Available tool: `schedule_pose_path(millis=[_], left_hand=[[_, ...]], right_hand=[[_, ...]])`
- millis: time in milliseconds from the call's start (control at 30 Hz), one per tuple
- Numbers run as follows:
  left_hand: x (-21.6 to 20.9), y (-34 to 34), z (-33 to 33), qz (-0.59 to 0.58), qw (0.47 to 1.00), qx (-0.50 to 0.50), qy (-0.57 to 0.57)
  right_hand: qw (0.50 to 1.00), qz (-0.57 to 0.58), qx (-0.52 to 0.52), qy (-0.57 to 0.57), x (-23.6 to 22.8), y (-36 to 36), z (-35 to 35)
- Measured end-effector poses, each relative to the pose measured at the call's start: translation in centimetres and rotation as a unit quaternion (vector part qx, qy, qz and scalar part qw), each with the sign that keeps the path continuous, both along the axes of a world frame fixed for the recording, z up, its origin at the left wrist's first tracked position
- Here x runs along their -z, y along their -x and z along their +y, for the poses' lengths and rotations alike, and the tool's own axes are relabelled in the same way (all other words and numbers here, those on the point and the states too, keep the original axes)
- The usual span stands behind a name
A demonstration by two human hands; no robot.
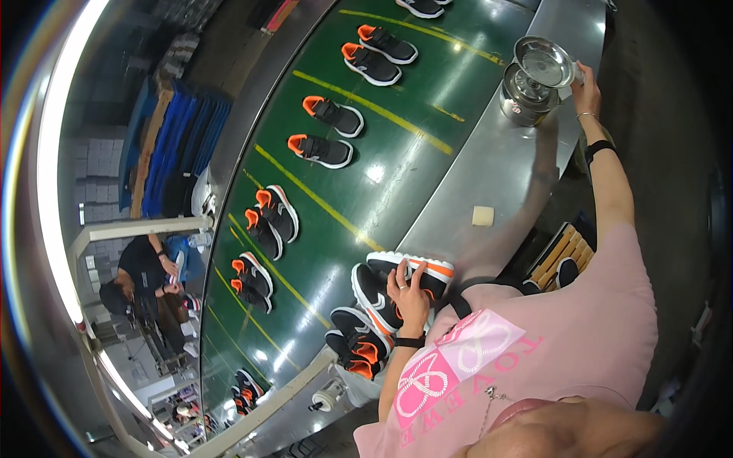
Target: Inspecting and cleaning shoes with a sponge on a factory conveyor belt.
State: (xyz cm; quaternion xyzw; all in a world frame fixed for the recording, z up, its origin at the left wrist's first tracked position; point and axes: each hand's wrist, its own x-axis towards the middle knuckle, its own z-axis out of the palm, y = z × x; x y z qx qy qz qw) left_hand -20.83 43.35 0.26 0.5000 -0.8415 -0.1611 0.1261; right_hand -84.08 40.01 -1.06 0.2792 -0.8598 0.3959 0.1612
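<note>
My left hand, with a ring on one finger and a dark band at the wrist, grips black sneakers with orange lining and white soles. One shoe lies on its side under my fingers. A second shoe leans against it. Two more sneakers sit just beyond my wrist. At the far right, my right hand is closed beside a metal dispenser can topped by a shallow round dish. Something pale shows at its fingertips, too small to name.
A green conveyor belt with yellow lines carries several pairs of matching sneakers. Along its near side runs a metal ledge with a cream block. A co-worker is across the belt. A slatted wooden seat stands near me.
</note>
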Motion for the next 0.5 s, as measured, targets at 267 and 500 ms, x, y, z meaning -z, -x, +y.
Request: schedule_pose_path(millis=[267, 500], left_hand=[[0.3, 0.1, -0.2, 0.011, 1.000, -0.013, 0.017], [0.6, -0.7, 0.7, 0.027, 1.000, -0.003, 0.011]], right_hand=[[0.990, 0.085, -0.109, -0.029, 0.9, 3.8, -1.0], [0.991, 0.102, -0.006, -0.082, 0.1, 7.2, -0.5]])
